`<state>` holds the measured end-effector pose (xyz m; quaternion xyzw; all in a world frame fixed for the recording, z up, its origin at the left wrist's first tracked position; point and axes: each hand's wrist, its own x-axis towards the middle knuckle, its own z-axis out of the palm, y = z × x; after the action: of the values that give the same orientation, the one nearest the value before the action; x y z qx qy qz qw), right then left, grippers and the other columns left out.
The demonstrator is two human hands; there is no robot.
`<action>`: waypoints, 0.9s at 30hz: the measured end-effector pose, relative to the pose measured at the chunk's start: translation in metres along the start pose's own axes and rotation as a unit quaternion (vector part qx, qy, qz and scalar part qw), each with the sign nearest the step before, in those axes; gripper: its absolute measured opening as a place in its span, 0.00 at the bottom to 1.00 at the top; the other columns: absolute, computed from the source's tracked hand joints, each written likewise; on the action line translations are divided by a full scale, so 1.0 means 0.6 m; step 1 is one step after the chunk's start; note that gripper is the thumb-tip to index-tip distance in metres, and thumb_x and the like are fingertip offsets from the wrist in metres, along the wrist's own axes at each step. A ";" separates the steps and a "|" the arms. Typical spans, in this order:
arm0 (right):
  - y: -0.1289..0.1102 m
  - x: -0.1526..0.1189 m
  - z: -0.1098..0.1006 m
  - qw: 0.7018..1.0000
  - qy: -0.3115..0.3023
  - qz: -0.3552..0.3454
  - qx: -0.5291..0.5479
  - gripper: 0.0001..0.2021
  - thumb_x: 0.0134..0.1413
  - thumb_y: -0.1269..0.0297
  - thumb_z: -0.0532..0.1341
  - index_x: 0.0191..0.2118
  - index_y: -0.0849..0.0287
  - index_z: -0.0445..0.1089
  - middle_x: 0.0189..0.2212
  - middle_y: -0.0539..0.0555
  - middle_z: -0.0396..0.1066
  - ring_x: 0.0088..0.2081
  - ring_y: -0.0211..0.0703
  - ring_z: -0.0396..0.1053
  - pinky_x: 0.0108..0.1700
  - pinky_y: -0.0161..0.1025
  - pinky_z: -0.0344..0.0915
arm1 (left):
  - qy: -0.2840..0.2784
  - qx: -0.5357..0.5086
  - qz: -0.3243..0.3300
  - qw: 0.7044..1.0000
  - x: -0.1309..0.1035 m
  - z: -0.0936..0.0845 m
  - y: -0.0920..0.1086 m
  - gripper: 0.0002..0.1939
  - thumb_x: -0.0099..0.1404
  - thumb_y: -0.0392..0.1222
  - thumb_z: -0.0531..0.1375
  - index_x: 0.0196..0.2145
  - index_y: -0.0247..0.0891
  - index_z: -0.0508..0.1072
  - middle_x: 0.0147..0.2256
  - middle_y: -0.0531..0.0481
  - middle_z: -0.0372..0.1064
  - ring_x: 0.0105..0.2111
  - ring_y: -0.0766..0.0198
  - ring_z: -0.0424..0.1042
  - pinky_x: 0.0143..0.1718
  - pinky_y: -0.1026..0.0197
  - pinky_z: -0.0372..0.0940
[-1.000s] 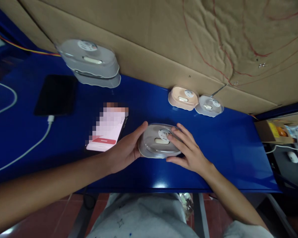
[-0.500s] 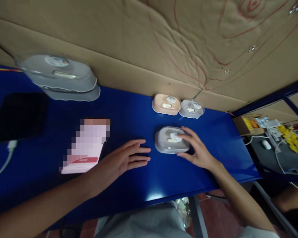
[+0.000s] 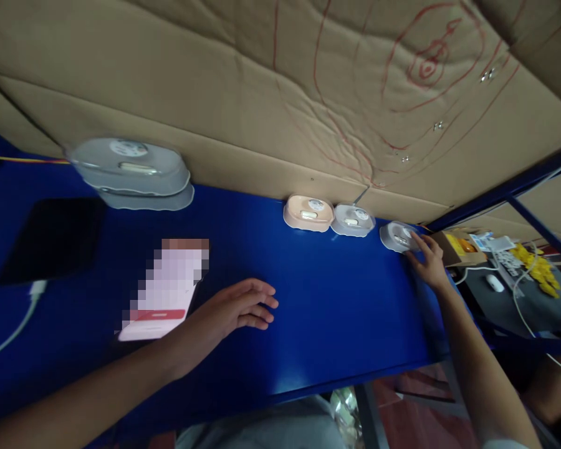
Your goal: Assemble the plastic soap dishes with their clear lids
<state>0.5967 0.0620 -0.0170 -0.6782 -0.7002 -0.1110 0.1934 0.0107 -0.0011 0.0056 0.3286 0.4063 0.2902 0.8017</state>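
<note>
At the back right of the blue table my right hand (image 3: 427, 257) grips the right end of a small oval grey box (image 3: 396, 236) with a clear lid. Fingers reach over its top and the thumb lies along the front side. My left hand (image 3: 250, 305) hovers over the middle of the table, its fingers slightly bent and apart, with nothing in them. Farther back, a peach lidded box (image 3: 308, 212) stands side by side with another grey lidded box (image 3: 353, 221). Both carry a round white label and a pale bar on the lid.
Two stacked larger grey boxes (image 3: 135, 171) stand at the back left. A lit phone (image 3: 163, 293) and a dark tablet-like device (image 3: 53, 240) with a white cable (image 3: 21, 330) lie on the blue table (image 3: 327, 349). Cardboard (image 3: 215, 112) lines the back; a blue frame (image 3: 537, 224) bounds the right.
My right hand has moved the grey box from the table's middle to the back right, near the other two boxes. My left hand's fingers have curled a little. The view has shifted slightly.
</note>
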 end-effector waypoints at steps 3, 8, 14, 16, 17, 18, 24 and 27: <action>-0.030 0.028 0.030 1.000 0.001 -0.017 0.005 0.35 0.67 0.39 0.54 0.69 0.58 0.68 0.64 0.70 0.65 0.66 0.69 0.63 0.68 0.68 0.59 | 0.004 0.004 0.001 1.000 -0.002 0.001 0.003 0.12 0.68 0.51 0.69 0.42 0.39 0.80 0.42 0.43 0.81 0.40 0.53 0.80 0.46 0.51 0.72; -0.085 0.053 0.056 0.999 -0.010 -0.033 0.010 0.33 0.68 0.43 0.55 0.71 0.56 0.65 0.66 0.69 0.63 0.67 0.68 0.61 0.69 0.68 0.56 | 0.009 0.031 -0.005 0.999 -0.003 0.007 0.007 0.15 0.68 0.54 0.68 0.41 0.39 0.80 0.40 0.43 0.80 0.38 0.53 0.79 0.44 0.52 0.71; -0.158 0.074 0.062 0.998 -0.032 -0.042 0.014 0.32 0.69 0.42 0.56 0.72 0.51 0.64 0.69 0.68 0.62 0.69 0.69 0.60 0.67 0.69 0.58 | 0.005 0.058 -0.004 0.998 -0.005 0.012 0.012 0.17 0.68 0.56 0.67 0.41 0.39 0.79 0.41 0.42 0.79 0.39 0.52 0.78 0.43 0.51 0.71; -0.198 0.081 0.057 0.999 -0.028 -0.038 0.012 0.34 0.69 0.40 0.56 0.73 0.49 0.62 0.70 0.67 0.61 0.69 0.69 0.60 0.67 0.70 0.57 | 0.003 0.063 0.001 0.998 -0.004 0.012 0.011 0.17 0.67 0.57 0.67 0.40 0.39 0.79 0.41 0.42 0.79 0.39 0.52 0.78 0.42 0.51 0.71; -0.223 0.085 0.054 0.999 -0.020 -0.042 0.014 0.34 0.69 0.39 0.56 0.74 0.49 0.60 0.70 0.67 0.61 0.70 0.69 0.59 0.67 0.71 0.57 | 0.002 0.065 0.003 0.998 -0.003 0.011 0.010 0.17 0.68 0.57 0.67 0.41 0.39 0.79 0.41 0.42 0.79 0.39 0.52 0.78 0.42 0.51 0.71; -0.252 0.089 0.051 0.998 -0.012 -0.054 0.023 0.35 0.69 0.38 0.56 0.74 0.48 0.58 0.71 0.67 0.60 0.71 0.69 0.58 0.68 0.71 0.56 | 0.000 0.067 0.005 0.998 -0.002 0.010 0.007 0.17 0.68 0.57 0.67 0.41 0.39 0.79 0.41 0.42 0.79 0.39 0.52 0.78 0.42 0.51 0.71; -0.496 0.119 0.070 0.962 -0.045 -0.240 0.123 0.36 0.72 0.41 0.57 0.76 0.49 0.54 0.74 0.64 0.56 0.75 0.64 0.52 0.73 0.68 0.50 | -0.009 0.076 0.025 0.997 0.007 0.005 -0.004 0.15 0.67 0.54 0.68 0.40 0.39 0.79 0.39 0.43 0.79 0.36 0.55 0.77 0.36 0.54 0.72; -0.611 0.139 0.099 0.949 -0.084 -0.283 0.111 0.36 0.72 0.45 0.59 0.77 0.56 0.54 0.77 0.65 0.50 0.78 0.65 0.46 0.76 0.66 0.44 | 0.029 0.112 0.054 0.992 0.002 0.005 0.003 0.16 0.68 0.56 0.66 0.39 0.39 0.79 0.39 0.44 0.78 0.37 0.55 0.77 0.38 0.54 0.72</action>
<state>0.2254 0.1421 0.0035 -0.4334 -0.8850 -0.0252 0.1681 0.0136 -0.0001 0.0078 0.4292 0.4406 0.2955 0.7310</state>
